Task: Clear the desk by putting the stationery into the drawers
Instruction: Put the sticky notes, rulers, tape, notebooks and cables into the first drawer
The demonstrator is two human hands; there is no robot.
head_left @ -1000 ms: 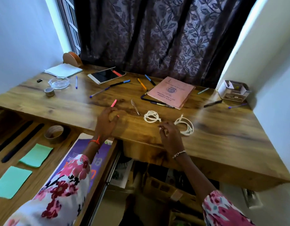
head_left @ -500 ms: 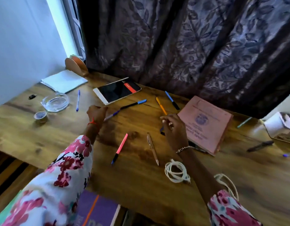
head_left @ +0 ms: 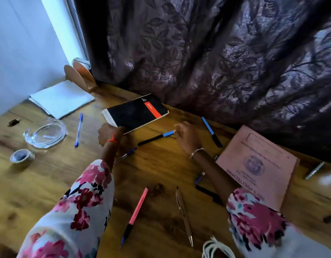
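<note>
Nearest you, at the bottom edge of the frame, a white cord coil (head_left: 216, 248) lies on the desk (head_left: 49, 183). Just above it a pink pen (head_left: 137, 207) and a metal pen (head_left: 184, 215) lie loose between your sleeves, with the pink booklet (head_left: 257, 164) at right. Mid-frame, your left hand (head_left: 109, 134) is curled at the near corner of the black notebook (head_left: 135, 113). Can't tell if it's actually gripping it or just resting against it. Your right hand (head_left: 187, 138) has curled fingers at the capped end of the blue-capped pen (head_left: 155, 137), but it's blurred, so I can't call it a pinch. A second blue-capped pen (head_left: 211, 132) lies just beyond. Far left: blue pen (head_left: 79, 129), glass dish (head_left: 45, 135), tape roll (head_left: 22, 156), white paper (head_left: 62, 98). My read is that you're in the collect step and nearly everything is still on top. No drawer is in view. For the next move, get a firm hold on the pen and the notebook, lift both clear, then swing back down to a drawer.
</note>
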